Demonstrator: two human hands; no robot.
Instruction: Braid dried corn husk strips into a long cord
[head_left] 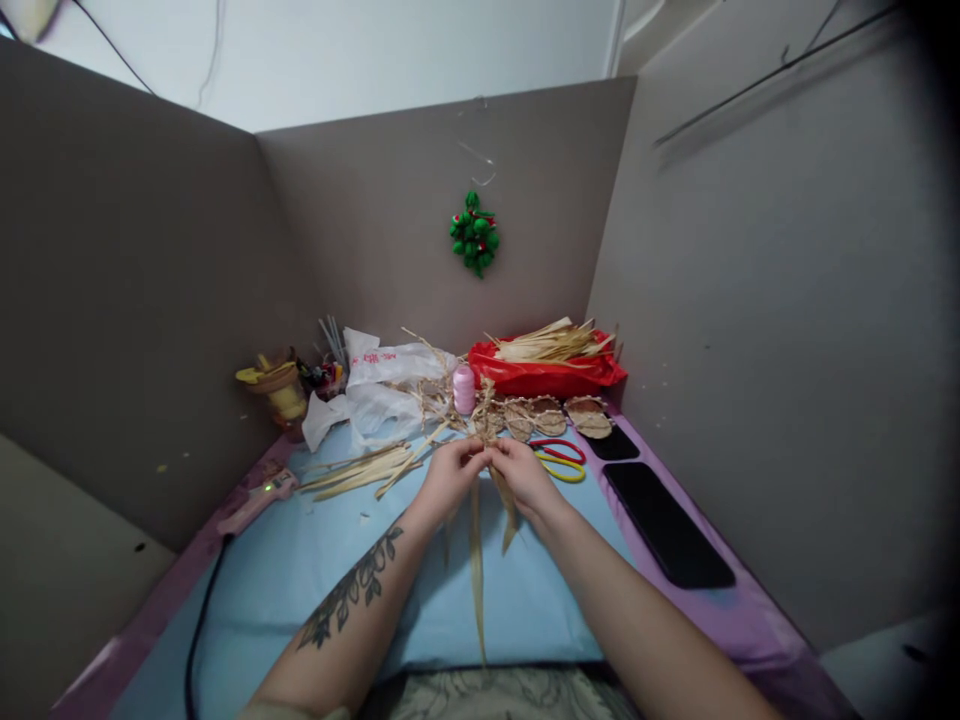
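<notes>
- Pinching one straw piece (487,428), the left hand (455,474) and right hand (523,474) meet over the worktop (352,590), thumbs and fingers nearly closed; their fingers hide the gripped part.
- At least two long strips (475,560) hang from it toward six o'clock.
- From the hands, one pink spool (464,390) stands just past eleven o'clock.
- At one o'clock sits one red bag (525,378) with straw strips (555,345), too many to count.
- At two o'clock lie several round brown pieces (550,416), overlapping, their number unclear.
- At three o'clock, one pair of scissors (561,460) shows one red and one yellow loop; its blades are hidden.
- At four o'clock lies one large black slab (667,525); a smaller one (613,440), at two o'clock, is partly covered.
- At nine o'clock, loose straw (367,470) overlaps uncountably; beyond it rests one pink glue gun (259,500), its cord cut off below.
</notes>
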